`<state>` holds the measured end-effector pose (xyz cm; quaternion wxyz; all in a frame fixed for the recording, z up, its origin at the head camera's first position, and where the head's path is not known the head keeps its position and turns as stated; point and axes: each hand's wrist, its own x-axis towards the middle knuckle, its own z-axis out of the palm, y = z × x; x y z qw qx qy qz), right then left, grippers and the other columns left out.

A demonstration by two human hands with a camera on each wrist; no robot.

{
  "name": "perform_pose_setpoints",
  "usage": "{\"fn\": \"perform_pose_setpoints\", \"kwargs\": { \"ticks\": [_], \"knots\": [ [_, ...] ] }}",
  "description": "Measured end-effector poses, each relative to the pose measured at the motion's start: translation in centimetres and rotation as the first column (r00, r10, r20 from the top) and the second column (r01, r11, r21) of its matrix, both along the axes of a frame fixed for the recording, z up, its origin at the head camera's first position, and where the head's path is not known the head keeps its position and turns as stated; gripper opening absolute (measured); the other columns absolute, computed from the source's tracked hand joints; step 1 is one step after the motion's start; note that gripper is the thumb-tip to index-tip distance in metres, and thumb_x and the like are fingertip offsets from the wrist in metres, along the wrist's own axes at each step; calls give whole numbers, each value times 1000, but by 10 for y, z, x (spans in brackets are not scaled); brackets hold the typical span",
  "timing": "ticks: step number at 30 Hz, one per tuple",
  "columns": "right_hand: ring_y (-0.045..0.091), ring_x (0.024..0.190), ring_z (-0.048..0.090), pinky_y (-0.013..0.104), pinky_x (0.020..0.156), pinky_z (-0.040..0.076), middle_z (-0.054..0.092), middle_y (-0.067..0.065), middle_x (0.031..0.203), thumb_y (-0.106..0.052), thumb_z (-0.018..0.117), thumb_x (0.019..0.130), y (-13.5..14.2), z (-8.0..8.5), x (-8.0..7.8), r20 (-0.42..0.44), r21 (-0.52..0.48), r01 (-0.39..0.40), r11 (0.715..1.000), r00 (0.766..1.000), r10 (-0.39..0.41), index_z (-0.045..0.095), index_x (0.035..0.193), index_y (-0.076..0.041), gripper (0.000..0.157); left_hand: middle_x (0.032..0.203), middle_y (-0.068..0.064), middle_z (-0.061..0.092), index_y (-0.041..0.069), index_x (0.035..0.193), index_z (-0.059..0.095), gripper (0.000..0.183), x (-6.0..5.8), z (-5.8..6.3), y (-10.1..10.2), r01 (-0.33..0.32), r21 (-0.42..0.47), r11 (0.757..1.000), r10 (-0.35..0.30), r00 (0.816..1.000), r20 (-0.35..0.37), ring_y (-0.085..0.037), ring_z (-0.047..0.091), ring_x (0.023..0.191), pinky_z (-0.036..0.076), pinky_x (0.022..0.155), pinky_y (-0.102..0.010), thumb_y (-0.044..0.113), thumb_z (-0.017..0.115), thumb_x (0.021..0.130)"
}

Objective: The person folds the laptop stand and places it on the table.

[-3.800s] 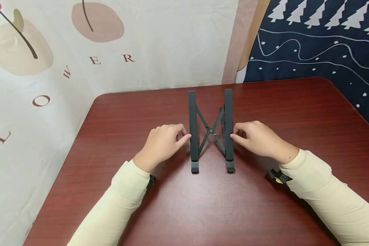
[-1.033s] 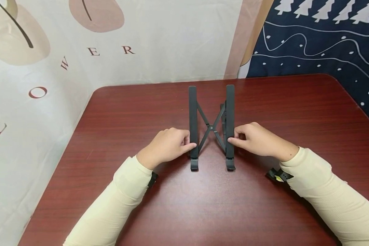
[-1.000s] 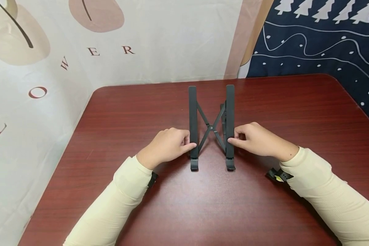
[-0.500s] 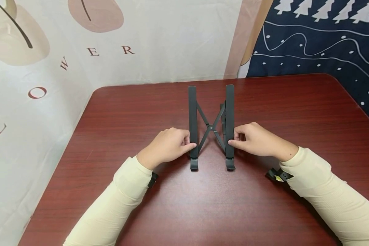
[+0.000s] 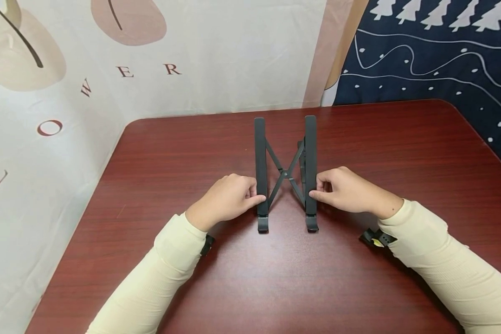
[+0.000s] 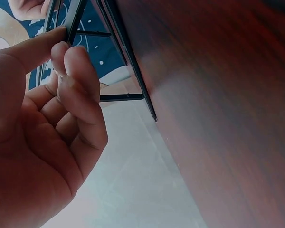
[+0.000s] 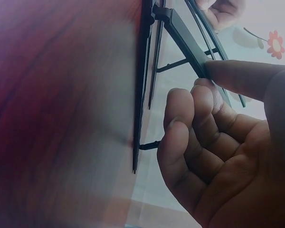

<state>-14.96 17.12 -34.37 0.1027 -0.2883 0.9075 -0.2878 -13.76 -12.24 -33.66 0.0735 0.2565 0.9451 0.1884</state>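
A black folding laptop stand point(image 5: 260, 157) stands unfolded on the table, its two long bars joined by crossed struts. My left hand point(image 5: 227, 198) pinches the lower part of the left bar, thumb on top and curled fingers beneath. On the other side, my right hand point(image 5: 350, 191) pinches the right bar in the same way. In the left wrist view, the left hand point(image 6: 52, 128) has thumb and index finger at a bar of the stand point(image 6: 121, 98). The right wrist view has the right hand point(image 7: 218, 152) gripping a sloped bar of the stand point(image 7: 185, 42), above its base rail.
The reddish-brown wooden table point(image 5: 292, 283) extends around the stand. Behind it hang a white printed cloth point(image 5: 234, 55) and a dark blue cloth point(image 5: 426, 69) with white trees. Black straps with devices point(image 5: 377, 239) sit at both wrists, below cream sleeves point(image 5: 417, 236).
Compared with the earliest frame, both hands sit lower on the bars, with thumbs now over their top faces. Over the last second hands and stand stay nearly still; the view shifts slightly.
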Motion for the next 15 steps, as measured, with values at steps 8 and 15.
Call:
{"fn": "perform_pose_setpoints", "kwargs": {
  "ticks": [8,15],
  "knots": [
    [3,50,41,22,52,35,47,-9,57,-19,71,93,-1,0,1,7,-12,-12,1000,1000,12,55,66,-17,31,57,6,53,15,71,60,29,0,0,0,26,34,999,-26,1000,15,-9,45,53,38,55,-24,29,74,91],
    [3,50,40,22,52,35,47,-9,57,-19,72,92,-3,-1,2,-3,-22,-17,1000,1000,17,56,66,-17,31,58,6,54,14,70,60,29,1,1,0,21,38,999,-22,999,27,-10,46,54,39,56,-24,29,74,91]
  ]
}}
